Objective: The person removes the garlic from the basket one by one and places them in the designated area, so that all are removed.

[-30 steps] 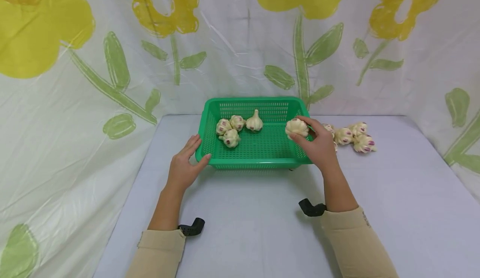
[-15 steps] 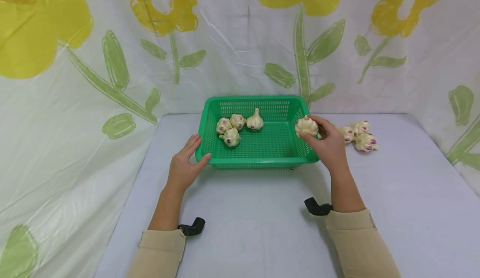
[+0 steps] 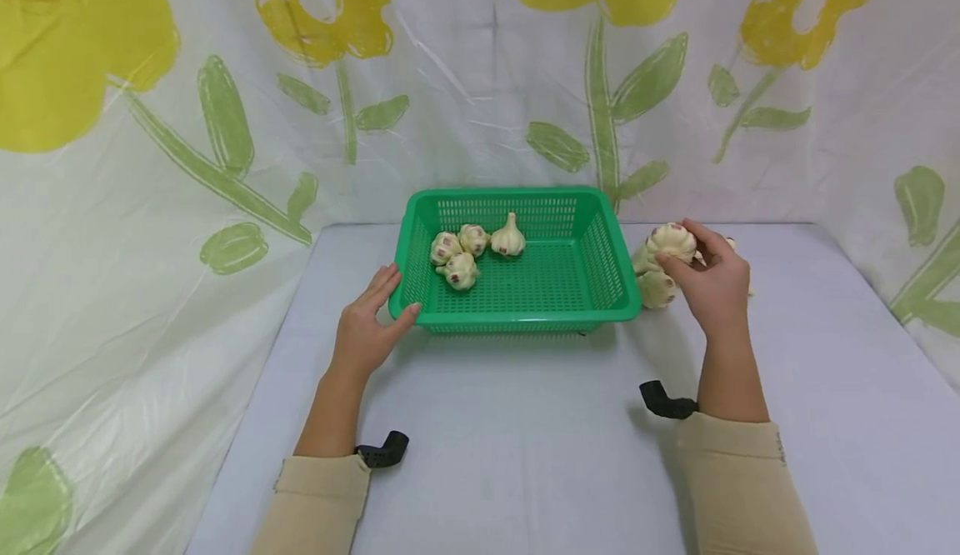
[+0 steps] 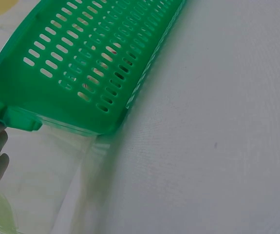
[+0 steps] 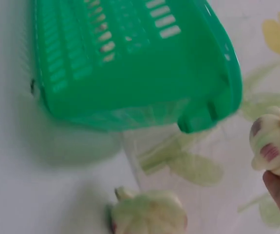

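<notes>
A green plastic basket (image 3: 517, 318) stands on the table with several garlic bulbs grouped in its left half, one of them a garlic bulb (image 3: 507, 237) with its stem up. My left hand (image 3: 363, 326) rests against the basket's left end, fingers extended along the side and thumb near the front corner. Right of the basket, my right hand (image 3: 712, 280) pinches a garlic bulb (image 3: 671, 242) between thumb and fingers, raised above the table. Below the held bulb lies another garlic bulb (image 3: 656, 289), also visible as a blurred bulb (image 5: 149, 213) in the right wrist view.
More bulbs lie behind my right hand, mostly hidden by it. The white table (image 3: 517, 455) extends in front of the basket. A white curtain (image 3: 465, 105) with yellow flowers hangs behind the table.
My right hand has moved to the right with the garlic bulb, from over the basket's right end to above the bulbs beside it. My left hand has stayed at the basket.
</notes>
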A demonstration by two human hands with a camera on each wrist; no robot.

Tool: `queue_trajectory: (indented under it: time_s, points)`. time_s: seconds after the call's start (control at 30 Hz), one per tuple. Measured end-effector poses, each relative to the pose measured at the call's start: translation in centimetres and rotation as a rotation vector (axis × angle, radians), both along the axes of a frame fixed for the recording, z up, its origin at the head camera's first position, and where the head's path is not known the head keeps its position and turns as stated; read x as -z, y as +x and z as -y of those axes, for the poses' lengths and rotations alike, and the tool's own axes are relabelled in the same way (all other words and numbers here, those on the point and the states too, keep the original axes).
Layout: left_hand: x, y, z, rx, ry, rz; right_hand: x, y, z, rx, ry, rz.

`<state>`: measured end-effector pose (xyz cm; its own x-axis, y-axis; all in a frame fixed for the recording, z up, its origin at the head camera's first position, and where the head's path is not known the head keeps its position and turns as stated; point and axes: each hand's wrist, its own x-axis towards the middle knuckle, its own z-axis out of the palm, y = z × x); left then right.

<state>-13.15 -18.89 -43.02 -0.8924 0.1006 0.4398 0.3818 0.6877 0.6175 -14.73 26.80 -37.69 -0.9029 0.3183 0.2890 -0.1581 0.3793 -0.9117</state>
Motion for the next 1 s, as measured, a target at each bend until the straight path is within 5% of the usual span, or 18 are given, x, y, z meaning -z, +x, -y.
queue_trajectory:
  time_s: [0.2,0.47,1.0]
  points:
    - [-0.1,-0.1,0.1,-0.005,-0.004,0.014,0.3,0.3,-2.7,0.072,0.013,0.092]
    - [0.0,-0.2,0.2,-0.002,-0.01,0.004,1.3,0.9,-5.8,0.062,0.182,0.268]
    - [0.1,-0.1,0.1,0.004,0.013,0.001,2.7,0.8,-7.7,-0.111,0.332,0.476]
